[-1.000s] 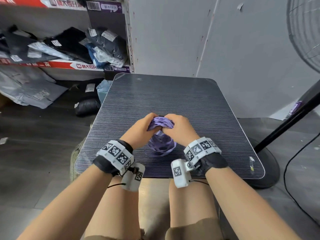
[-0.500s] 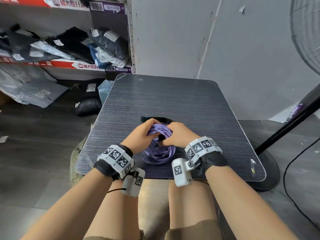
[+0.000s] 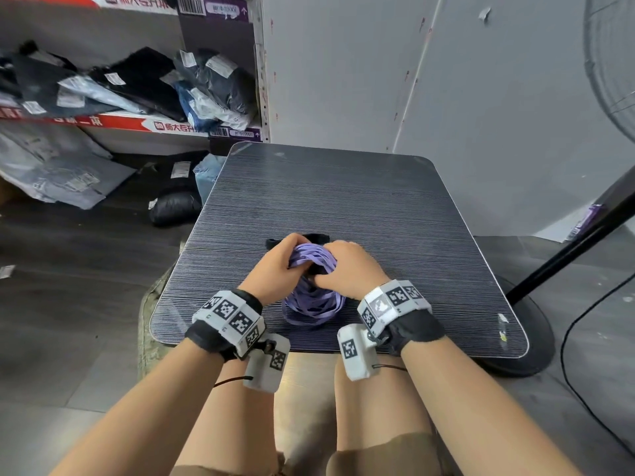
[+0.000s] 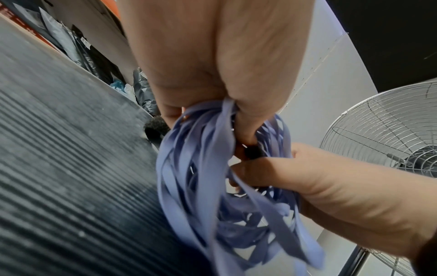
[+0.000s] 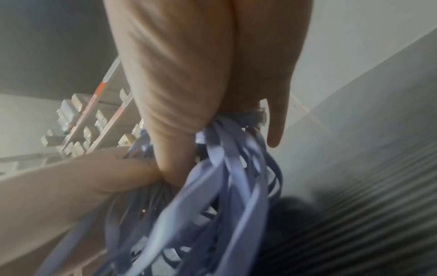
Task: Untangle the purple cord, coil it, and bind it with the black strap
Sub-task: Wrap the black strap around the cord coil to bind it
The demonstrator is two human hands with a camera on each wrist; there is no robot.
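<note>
1. both hands grip the purple cord (image 3: pixel 311 297) coil at its top: left hand (image 3: pixel 275 269), right hand (image 3: pixel 347 269), loops hanging onto the table (image 3: pixel 343 194).
2. black strap (image 3: pixel 318 237) lies crosswise just behind the fingers, about equally near both hands.

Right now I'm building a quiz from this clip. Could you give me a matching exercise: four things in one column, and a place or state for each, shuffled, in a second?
Things:
1. purple cord
2. black strap
3. left hand
4. floor fan

Places or states:
A. stands off the table, to the person's right
B. coiled, gripped by both hands
C. grips the coil opposite the right hand
D. lies on the table past the hands

Pairs: 1-B, 2-D, 3-C, 4-A
</note>
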